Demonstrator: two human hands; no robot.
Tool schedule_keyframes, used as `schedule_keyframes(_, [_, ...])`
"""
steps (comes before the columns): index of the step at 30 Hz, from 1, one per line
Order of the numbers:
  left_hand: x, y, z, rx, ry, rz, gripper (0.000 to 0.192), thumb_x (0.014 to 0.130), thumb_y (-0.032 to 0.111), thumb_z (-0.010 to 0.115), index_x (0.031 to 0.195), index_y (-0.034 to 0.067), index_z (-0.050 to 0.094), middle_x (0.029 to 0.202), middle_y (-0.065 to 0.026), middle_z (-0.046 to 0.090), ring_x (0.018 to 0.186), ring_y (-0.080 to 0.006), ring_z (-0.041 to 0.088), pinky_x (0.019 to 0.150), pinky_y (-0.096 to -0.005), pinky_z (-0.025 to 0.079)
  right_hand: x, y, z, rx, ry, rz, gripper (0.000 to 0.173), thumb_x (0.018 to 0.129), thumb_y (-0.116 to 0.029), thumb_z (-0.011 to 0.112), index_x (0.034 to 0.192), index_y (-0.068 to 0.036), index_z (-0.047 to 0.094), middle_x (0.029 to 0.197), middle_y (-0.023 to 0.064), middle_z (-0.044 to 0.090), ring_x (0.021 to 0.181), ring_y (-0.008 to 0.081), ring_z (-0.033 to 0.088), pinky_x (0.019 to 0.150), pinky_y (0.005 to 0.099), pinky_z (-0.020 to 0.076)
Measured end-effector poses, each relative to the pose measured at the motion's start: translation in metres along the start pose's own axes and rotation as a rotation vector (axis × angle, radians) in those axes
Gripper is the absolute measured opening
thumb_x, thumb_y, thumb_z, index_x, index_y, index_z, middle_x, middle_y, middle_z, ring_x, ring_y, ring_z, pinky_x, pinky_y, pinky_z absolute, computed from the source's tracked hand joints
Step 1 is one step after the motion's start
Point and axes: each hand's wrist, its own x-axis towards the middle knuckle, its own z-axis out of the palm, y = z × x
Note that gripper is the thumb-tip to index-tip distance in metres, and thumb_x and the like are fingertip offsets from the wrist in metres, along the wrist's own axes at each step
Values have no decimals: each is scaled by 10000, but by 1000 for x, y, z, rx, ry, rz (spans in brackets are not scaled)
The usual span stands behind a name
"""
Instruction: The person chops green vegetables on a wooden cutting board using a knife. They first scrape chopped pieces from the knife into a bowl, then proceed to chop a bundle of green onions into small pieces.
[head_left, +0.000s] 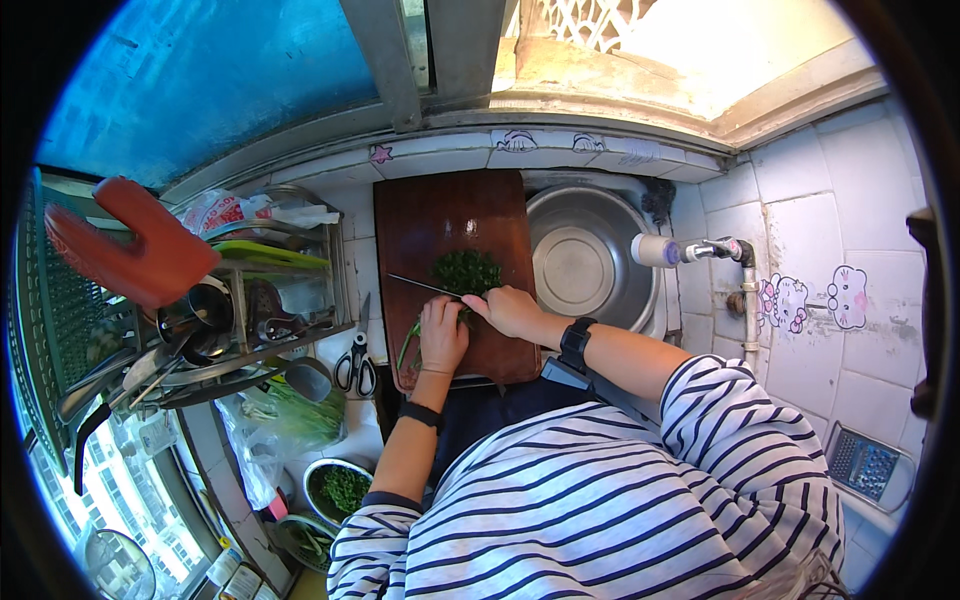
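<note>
A brown cutting board (450, 210) lies before me. On it sits a pile of chopped green herbs (466, 271). My right hand (508, 309) is closed around the handle of a kitchen knife (420, 283), whose blade points left along the near side of the pile. Just left of it, my left hand (442, 337) presses down on a bunch of green stems (407, 346), fingertips beside the blade. Most of the bunch is hidden under that hand, and the knife's handle is covered by my right fingers.
A metal basin (645, 300) stands in the sink at the right, under a tap (712, 250). Scissors (357, 367) lie left of the board. Farther left are a dish rack (330, 262), a red oven mitt (142, 247), bagged greens (300, 412) and a bowl of chopped greens (341, 487).
</note>
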Motion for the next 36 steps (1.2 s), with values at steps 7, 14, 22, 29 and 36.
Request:
schedule_keyframes(7, [1, 4, -1, -18, 13, -10, 328, 707, 0, 639, 1023, 73, 589, 1120, -132, 542, 1080, -364, 521, 914, -470, 442, -7, 8, -14, 175, 25, 102, 836, 990, -637, 339, 717, 85, 659, 776, 313, 653, 799, 488, 646, 749, 510, 505])
schedule_keyframes(14, [-1, 4, 1, 20, 5, -20, 314, 713, 6, 644, 1013, 71, 581, 1136, -137, 528, 1096, -365, 507, 916, -474, 435, -35, 10, -11, 95, -24, 119, 843, 994, -645, 287, 703, 50, 663, 772, 299, 659, 783, 470, 655, 727, 524, 509])
schedule_keyframes(22, [2, 3, 0, 52, -11, 36, 310, 699, 4, 625, 997, 62, 565, 1137, -149, 541, 1102, -370, 508, 922, -476, 421, -20, 24, -11, 113, -125, 132, 879, 989, -661, 284, 748, 94, 664, 808, 329, 657, 812, 479, 652, 739, 514, 501])
schedule_keyframes(29, [-1, 1, 3, 55, -22, 30, 282, 714, -5, 599, 988, 39, 556, 1111, -175, 535, 1067, -393, 497, 919, -486, 414, -13, 10, 6, 74, -64, 109, 846, 992, -641, 305, 745, 75, 681, 804, 322, 662, 818, 478, 660, 737, 525, 517])
schedule_keyframes(36, [0, 2, 3, 26, 29, 44, 341, 733, 3, 635, 1062, 30, 549, 1112, -178, 538, 1066, -394, 505, 913, -482, 421, -17, 4, 15, 77, 61, 107, 814, 988, -629, 342, 726, 60, 686, 797, 310, 665, 782, 475, 665, 695, 527, 528])
